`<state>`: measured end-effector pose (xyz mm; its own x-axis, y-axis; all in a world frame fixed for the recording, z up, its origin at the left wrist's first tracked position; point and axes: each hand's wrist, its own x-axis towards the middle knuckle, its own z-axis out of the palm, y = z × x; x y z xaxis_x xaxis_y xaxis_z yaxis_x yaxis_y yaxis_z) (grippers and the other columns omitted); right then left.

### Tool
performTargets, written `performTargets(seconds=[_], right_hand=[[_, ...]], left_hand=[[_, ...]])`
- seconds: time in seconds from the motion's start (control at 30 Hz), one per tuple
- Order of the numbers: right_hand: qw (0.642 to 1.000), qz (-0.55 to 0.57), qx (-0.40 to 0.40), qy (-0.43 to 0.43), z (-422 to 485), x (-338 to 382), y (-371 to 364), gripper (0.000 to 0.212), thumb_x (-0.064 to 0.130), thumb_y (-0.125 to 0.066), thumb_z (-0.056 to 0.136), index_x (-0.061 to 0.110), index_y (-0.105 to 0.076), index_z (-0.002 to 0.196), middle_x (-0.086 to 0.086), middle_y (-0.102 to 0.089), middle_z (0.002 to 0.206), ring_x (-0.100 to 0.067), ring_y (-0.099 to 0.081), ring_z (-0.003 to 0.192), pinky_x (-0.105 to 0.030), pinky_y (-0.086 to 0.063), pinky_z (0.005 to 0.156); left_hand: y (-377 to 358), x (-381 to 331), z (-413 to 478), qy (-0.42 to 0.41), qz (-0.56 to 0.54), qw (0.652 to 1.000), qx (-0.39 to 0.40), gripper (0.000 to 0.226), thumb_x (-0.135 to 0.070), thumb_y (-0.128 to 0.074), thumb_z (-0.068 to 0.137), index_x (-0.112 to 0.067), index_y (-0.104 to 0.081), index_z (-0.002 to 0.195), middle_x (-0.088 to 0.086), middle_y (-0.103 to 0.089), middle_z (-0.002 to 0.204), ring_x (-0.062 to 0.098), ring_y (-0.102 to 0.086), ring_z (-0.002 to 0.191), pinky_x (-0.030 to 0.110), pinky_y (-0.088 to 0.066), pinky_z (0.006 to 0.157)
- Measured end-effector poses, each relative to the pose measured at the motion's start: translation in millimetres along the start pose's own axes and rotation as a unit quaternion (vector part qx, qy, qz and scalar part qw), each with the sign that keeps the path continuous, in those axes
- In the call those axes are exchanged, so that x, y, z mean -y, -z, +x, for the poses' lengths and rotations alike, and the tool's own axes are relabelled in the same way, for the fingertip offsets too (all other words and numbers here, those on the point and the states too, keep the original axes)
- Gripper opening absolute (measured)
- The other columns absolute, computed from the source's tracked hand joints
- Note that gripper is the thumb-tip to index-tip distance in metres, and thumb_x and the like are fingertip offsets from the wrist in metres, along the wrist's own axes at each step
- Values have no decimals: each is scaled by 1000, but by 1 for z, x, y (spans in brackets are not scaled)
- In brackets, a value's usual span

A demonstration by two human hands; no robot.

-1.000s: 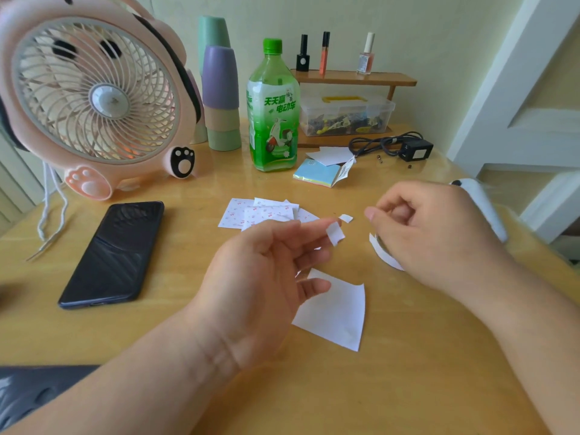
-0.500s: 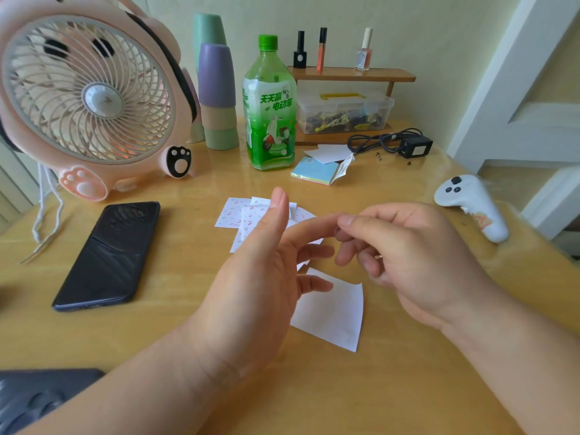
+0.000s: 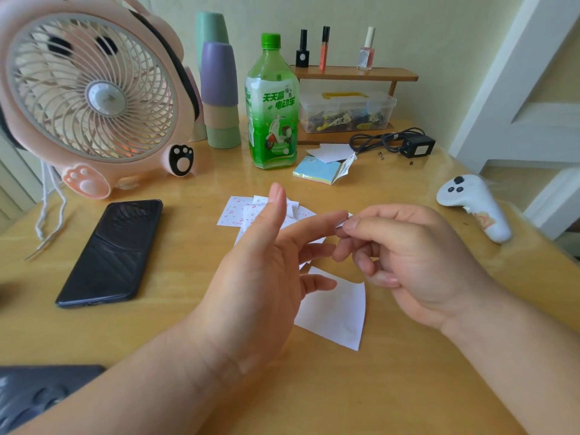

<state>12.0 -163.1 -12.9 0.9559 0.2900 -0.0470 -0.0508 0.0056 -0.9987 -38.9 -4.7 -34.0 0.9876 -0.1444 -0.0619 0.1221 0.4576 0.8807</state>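
Head view, looking down on a wooden table (image 3: 314, 397). Shows the left hand (image 3: 266, 277) raised above it with fingers straight and apart, thumb pointing up, index finger stretched toward the right hand (image 3: 417, 262). Shows that hand curled, thumb and index finger closed on a small white paper scrap (image 3: 346, 217) right at the left index fingertip; cannot tell whether the scrap sticks to that fingertip. Puts the scrap in the air between both hands, above the plain white paper sheet (image 3: 335, 312) lying flat on the table and near the patterned sticker sheets (image 3: 232, 210). Differs from a second ago: then kept the hands apart, with the scrap pinched between left thumb and index finger and a curved white strip in the right hand. Half a second ago brought the fingertips together, left thumb already lifted; holds nearly that pose now. Leaves unmoved the black phone (image 3: 113, 252) at left, pink fan (image 3: 91, 98), green tea bottle (image 3: 272, 105) and sticky-note pad (image 3: 317, 172). Reveals the white controller (image 3: 474, 205) at right, mostly hidden behind the right hand a second ago.
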Motion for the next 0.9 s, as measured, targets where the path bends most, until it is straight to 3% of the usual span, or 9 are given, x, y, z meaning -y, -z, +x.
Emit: performTargets(seconds=[0.2, 0.3, 0.43, 0.5, 0.57, 0.67, 0.73, 0.83, 0.9], right_hand=[[1000, -11, -7, 5, 2, -2, 2, 17, 0, -57, 84, -13, -56, 72, -16, -56, 58, -20, -37, 51, -20, -24, 38], [992, -111, -32, 60, 5, -3, 7, 18, 12, -57, 75, 2, -55, 59, -9, -54, 54, -18, -39, 50, -21, -31, 41], [928, -334, -52, 157, 16, -1, 24, 17, 21, -59, 76, 11, -57, 63, 4, -53, 49, -9, -41, 47, -19, -34, 45], [905, -389, -70, 157, 25, -2, 32, 19, 14, -63, 81, 17, -57, 63, 2, -59, 53, -11, -46, 49, -26, -41, 49], [887, -431, -84, 142, 34, -8, 37, 18, 14, -64, 82, 18, -59, 65, 5, -62, 56, -14, -51, 52, -30, -45, 52], [858, -486, -97, 136, 46, -14, 37, 9, 18, -66, 86, 26, -71, 88, 12, -65, 71, -14, -60, 76, -33, -54, 69], [823, -544, -102, 128, 49, -14, 35, 26, 22, -64, 90, 26, -70, 115, 13, -67, 89, -18, -58, 101, -37, -53, 85], [795, -581, -124, 119, 46, -11, 33, 12, 23, -61, 91, 26, -72, 88, 9, -68, 81, -22, -55, 113, -36, -52, 83], [792, -583, -127, 126, 44, -12, 35, 19, 26, -64, 90, 26, -67, 72, 10, -64, 71, -21, -58, 108, -33, -51, 80]], left_hand=[[-3, -1, -2, 9, -13, 1000, -26, 81, -73, -40, 86, -8, -76, 117, 7, -68, 115, 20, -56, 105, 39, -42, 84], [-5, -3, -3, 7, -37, 996, -77, 73, -67, -45, 89, -5, -77, 112, 5, -70, 106, 20, -57, 95, 37, -44, 77], [0, -9, -1, -7, -38, 986, -162, 58, -53, -63, 78, -6, -77, 110, 2, -70, 96, 19, -59, 84, 32, -45, 68], [3, -8, 0, -18, -20, 981, -190, 36, -31, -75, 77, -8, -79, 105, 2, -69, 93, 18, -59, 79, 30, -44, 63], [4, -5, 0, -26, 1, 978, -205, 17, -12, -71, 87, -9, -78, 101, 2, -69, 88, 18, -59, 74, 29, -44, 60], [2, -2, -1, -42, 55, 977, -204, 17, 0, -66, 89, -11, -77, 97, 0, -67, 78, 16, -60, 70, 30, -43, 62], [1, -2, -2, -51, 85, 976, -195, 17, 1, -67, 89, -11, -76, 96, -2, -66, 76, 15, -60, 68, 30, -44, 62], [0, -4, -2, -53, 93, 974, -199, 18, 2, -67, 88, -12, -76, 94, -2, -66, 75, 15, -58, 65, 29, -44, 60], [0, -5, -2, -55, 91, 973, -203, 18, 3, -67, 88, -11, -76, 93, -1, -65, 75, 14, -57, 63, 29, -43, 60]])
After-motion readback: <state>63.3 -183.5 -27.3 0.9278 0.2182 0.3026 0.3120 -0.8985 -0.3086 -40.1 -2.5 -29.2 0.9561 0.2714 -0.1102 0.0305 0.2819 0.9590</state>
